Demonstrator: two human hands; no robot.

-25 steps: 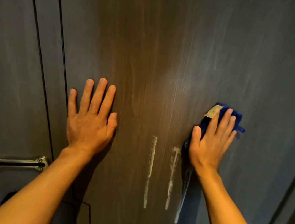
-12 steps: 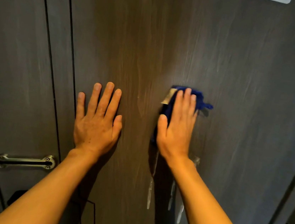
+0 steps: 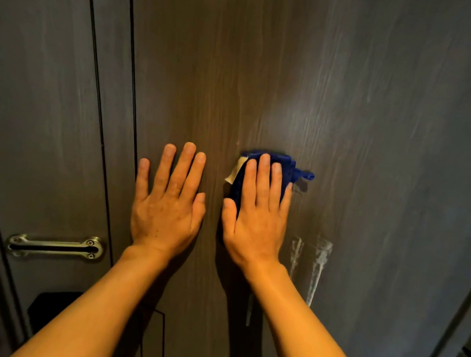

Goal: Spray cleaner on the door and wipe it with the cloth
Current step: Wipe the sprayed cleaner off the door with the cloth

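Hands both flat on dark wood-grain door (image 3: 272, 64). Left hand (image 3: 167, 204) palm down on bare panel, fingers spread and straight, holding nothing. Right hand (image 3: 258, 211) just beside it, fingers extended and close together, pressing folded blue cloth (image 3: 287, 168) flat against door; cloth mostly under fingers, pale label (image 3: 236, 171) sticking out at its left edge, a blue loop poking out on the right. White foamy cleaner drips (image 3: 320, 263) run down door surface just right of right wrist, apart from cloth. Silver metal latch bar (image 3: 55, 245) on dark panel at lower left, well apart from hands.
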